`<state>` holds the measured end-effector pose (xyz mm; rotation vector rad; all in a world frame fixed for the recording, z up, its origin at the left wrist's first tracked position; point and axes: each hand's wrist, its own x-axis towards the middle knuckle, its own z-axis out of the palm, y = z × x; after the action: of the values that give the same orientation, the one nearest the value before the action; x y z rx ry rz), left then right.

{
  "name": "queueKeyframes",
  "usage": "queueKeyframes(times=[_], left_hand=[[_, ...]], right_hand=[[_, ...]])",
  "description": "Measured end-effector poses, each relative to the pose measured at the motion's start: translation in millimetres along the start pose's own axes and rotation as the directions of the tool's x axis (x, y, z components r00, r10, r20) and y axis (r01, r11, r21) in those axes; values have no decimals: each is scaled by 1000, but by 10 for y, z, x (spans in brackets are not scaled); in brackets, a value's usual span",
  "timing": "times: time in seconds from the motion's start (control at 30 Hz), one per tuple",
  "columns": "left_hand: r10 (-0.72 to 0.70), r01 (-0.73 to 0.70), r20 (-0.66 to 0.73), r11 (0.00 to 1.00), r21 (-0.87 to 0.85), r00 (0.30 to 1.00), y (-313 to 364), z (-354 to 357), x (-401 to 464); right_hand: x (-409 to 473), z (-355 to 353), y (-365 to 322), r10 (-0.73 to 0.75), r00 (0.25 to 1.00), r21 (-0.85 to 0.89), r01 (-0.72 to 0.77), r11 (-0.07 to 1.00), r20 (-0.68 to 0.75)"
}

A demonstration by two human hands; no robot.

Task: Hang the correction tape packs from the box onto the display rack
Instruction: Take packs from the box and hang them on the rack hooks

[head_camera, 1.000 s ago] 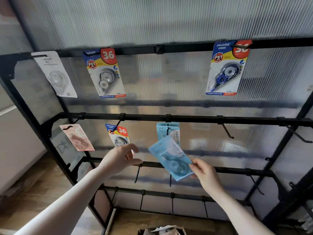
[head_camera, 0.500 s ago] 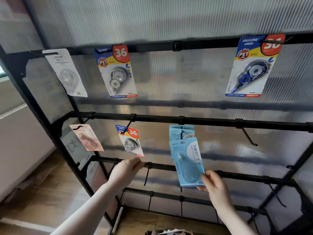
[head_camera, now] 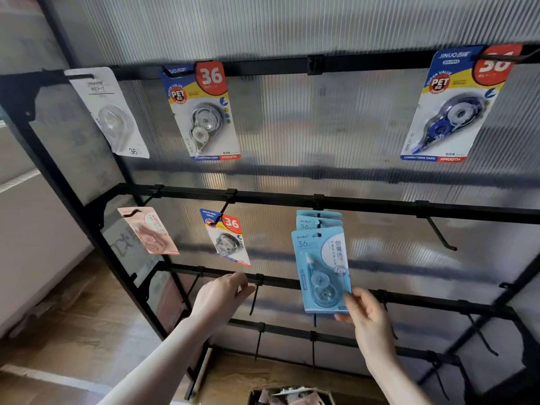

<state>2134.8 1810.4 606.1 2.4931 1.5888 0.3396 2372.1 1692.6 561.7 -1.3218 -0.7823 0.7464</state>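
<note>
Box (head_camera: 292, 396) sat nearest, at six o'clock. Right hand (head_camera: 366, 317) pinched the blue pack (head_camera: 321, 270) by its bottom corner, upright before two hung blue packs (head_camera: 318, 220). Left hand (head_camera: 219, 299), loose and empty, touched the rack (head_camera: 365, 204) rail at nine o'clock of it.

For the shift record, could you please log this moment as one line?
right hand: holds blue pack at middle-row hook, before same blue packs | left hand: empty, near lower bar
</note>
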Motion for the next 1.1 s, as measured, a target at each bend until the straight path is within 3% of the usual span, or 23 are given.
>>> queueKeyframes(times=[0.53, 0.8, 1.1], left_hand=[[33, -33, 29, 999, -1, 999, 79, 11, 20], [14, -13, 33, 1000, -18, 999, 147, 7, -1], [16, -16, 43, 1000, -15, 999, 190, -28, -90]], right_hand=[[326, 133, 56, 24, 997, -137, -35, 990, -77], [442, 169, 28, -15, 1000, -430, 5, 903, -21], [462, 33, 40, 129, 990, -569, -142, 810, -64]])
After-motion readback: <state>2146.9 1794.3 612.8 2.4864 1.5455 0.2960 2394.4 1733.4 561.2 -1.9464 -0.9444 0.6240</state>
